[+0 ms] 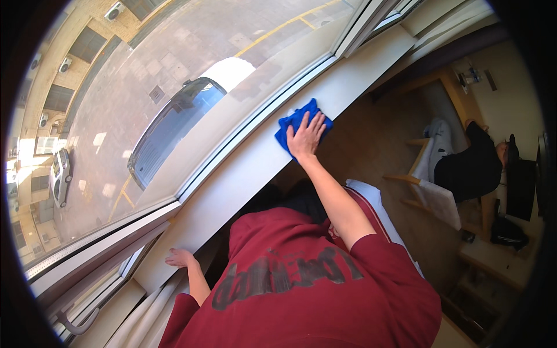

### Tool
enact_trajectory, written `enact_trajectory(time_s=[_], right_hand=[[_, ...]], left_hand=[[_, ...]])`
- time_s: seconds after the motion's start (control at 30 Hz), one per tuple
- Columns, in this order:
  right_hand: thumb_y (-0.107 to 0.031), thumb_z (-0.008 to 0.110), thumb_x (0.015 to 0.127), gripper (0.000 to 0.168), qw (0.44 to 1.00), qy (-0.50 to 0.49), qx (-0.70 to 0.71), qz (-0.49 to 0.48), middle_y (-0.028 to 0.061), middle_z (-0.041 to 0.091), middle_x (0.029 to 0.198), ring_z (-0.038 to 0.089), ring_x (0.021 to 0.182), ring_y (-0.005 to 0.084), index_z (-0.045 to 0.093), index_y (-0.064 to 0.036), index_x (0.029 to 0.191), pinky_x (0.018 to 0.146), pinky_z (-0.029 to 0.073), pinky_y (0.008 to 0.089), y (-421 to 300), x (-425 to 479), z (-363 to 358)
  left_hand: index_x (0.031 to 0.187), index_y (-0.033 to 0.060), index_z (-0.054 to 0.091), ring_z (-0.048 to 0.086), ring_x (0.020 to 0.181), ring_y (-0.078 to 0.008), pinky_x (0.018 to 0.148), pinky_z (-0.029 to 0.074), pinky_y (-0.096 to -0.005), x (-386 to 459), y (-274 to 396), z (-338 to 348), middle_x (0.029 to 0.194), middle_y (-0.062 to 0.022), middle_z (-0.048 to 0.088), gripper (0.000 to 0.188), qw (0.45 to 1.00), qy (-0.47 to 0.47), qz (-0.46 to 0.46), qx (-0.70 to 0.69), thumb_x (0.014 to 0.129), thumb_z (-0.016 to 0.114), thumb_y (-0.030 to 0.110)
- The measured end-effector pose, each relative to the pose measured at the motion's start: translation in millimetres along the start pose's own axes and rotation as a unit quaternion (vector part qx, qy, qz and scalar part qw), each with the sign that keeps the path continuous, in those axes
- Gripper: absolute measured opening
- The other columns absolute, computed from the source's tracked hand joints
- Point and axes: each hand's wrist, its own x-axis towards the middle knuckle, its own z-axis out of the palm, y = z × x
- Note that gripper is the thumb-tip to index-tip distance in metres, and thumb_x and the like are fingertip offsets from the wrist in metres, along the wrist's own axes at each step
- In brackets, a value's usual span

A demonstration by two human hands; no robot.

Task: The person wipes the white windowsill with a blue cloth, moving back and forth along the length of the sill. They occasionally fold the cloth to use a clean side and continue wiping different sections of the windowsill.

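Observation:
My right hand [306, 135] lies palm down on a blue cloth [297, 119], pressing it against the white windowsill [243, 174]. Its fingers are spread over the folded fabric, and part of the cloth hangs at the sill's inner edge. Lower down and to the left, my left hand [179, 257] rests on the same sill near its inner edge, with nothing seen in it. Between the two hands runs a bare stretch of the sill, alongside the window frame [256, 124].
A hinged window sash [106, 254] with a handle [80, 325] is at lower left, above a pale curtain [143, 313]. Outside the glass stands a parked white car [182, 117]. To the right, a person in black [470, 163] sits on a wooden-framed chair [435, 200].

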Motion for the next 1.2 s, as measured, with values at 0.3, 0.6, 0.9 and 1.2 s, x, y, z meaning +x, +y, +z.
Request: enact_trajectory(time_s=[0.3,0.6,0.9,1.2], right_hand=[[-0.037,0.064,0.086,0.072,0.958,-0.109,0.102,-0.244,0.0304,0.029,0.156,0.024,0.148,0.0439,0.045,-0.001,0.146,0.120,0.021,0.0520,44,50,-17],[-0.044,0.058,0.091,0.069,0.985,-0.048,0.032,-0.161,0.0270,0.028,0.157,0.021,0.149,0.0395,0.044,-0.006,0.147,0.121,0.020,0.0507,221,269,-19],[-0.049,0.053,0.091,0.077,0.986,-0.101,0.011,-0.132,0.0350,0.018,0.158,0.014,0.150,0.0469,0.039,-0.002,0.150,0.121,0.011,0.0554,220,274,-24],[-0.043,0.061,0.088,0.073,0.943,-0.131,0.113,-0.284,0.0272,0.023,0.159,0.020,0.150,0.0404,0.042,-0.007,0.148,0.120,0.020,0.0529,243,284,-39]], left_hand=[[0.156,0.0001,0.021,0.018,0.151,-0.0384,0.118,0.013,-0.0607,-220,137,-28,0.163,-0.0206,0.018,0.065,0.887,-0.142,0.413,-0.149,0.103,0.038,0.035],[0.156,0.0012,0.022,0.015,0.153,-0.0371,0.119,0.013,-0.0616,-400,272,-38,0.164,-0.0185,0.019,0.068,0.788,-0.249,0.562,-0.035,0.098,0.049,0.024],[0.154,0.0084,0.029,0.013,0.153,-0.0326,0.115,0.010,-0.0692,-491,333,7,0.164,-0.0136,0.019,0.064,0.896,-0.206,0.392,-0.029,0.097,0.050,0.030],[0.146,0.0134,0.042,0.027,0.149,-0.0278,0.117,0.015,-0.0629,-509,346,30,0.159,-0.0080,0.033,0.059,0.935,-0.061,0.349,-0.009,0.091,0.044,0.035]])
